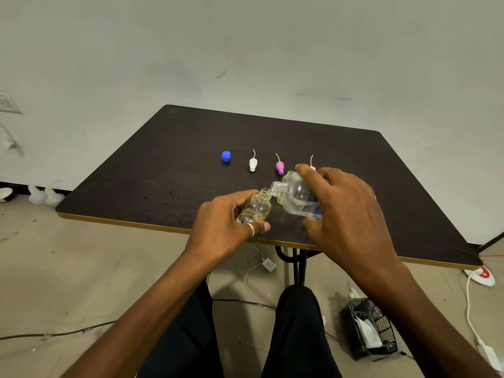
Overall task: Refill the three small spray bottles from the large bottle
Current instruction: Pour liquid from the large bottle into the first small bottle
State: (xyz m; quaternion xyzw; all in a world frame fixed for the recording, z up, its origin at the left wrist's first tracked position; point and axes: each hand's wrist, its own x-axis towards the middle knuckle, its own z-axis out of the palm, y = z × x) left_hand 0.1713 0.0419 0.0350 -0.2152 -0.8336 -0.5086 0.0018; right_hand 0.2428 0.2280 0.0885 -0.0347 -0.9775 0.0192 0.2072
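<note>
Table [169, 148]: dark, mid-frame.
Right hand [346, 214]: fingers wrapped round the large bottle [296, 195], centre frame, tipped with its neck pointing left.
Left hand [223, 222]: curled round a small spray bottle [257, 208], tilted, its mouth just under that neck.
Risk: both mouths are narrow, so over-tipping or misalignment would likely spill liquid onto the table.
Blue cap [226, 156]: off, above centre.

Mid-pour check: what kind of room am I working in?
Probably a bare workroom or makeshift recording space, not a kitchen: a plain dark table before a scuffed blank wall, with loose cables and a power strip on the dusty floor.
</note>
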